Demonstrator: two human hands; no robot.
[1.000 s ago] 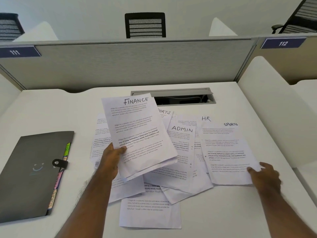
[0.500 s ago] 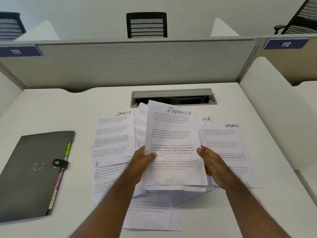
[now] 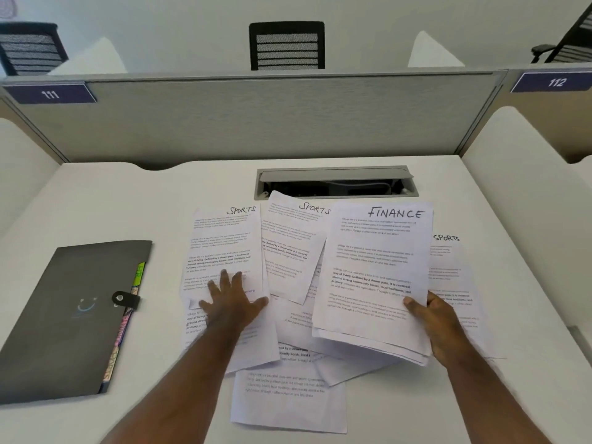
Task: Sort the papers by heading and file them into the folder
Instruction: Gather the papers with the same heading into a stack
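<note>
Your right hand [image 3: 439, 328] holds the FINANCE stack [image 3: 374, 277] by its lower right corner: the thumb lies curled across the top sheet's face and the remaining fingers go behind the stack, out of sight. The stack is several sheets thick, edges fanned at the bottom, and it is tilted up off the desk [image 3: 96, 200] over the right part of the loose pile.

Your left hand [image 3: 232, 299] lies flat, fingers straight and spread, pressing on the lower half of the leftmost SPORTS sheet [image 3: 221, 248]. The fingertips point toward the far edge; the heading sits well beyond them, at the sheet's far right corner. It grips nothing.

A second SPORTS sheet [image 3: 291, 248] lies skewed between that sheet and the FINANCE stack, its far edge just touching the cable tray [image 3: 333, 174]. A third SPORTS sheet [image 3: 448, 261] shows to the right, partly behind the stack and under your right hand. More papers [image 3: 288, 402] overlap beneath, reaching toward the near edge; their headings are hidden.

The folder [image 3: 64, 318] lies shut near the desk's left edge, well apart from the pile and both hands, strap snapped, coloured tabs showing along its right side.
</note>
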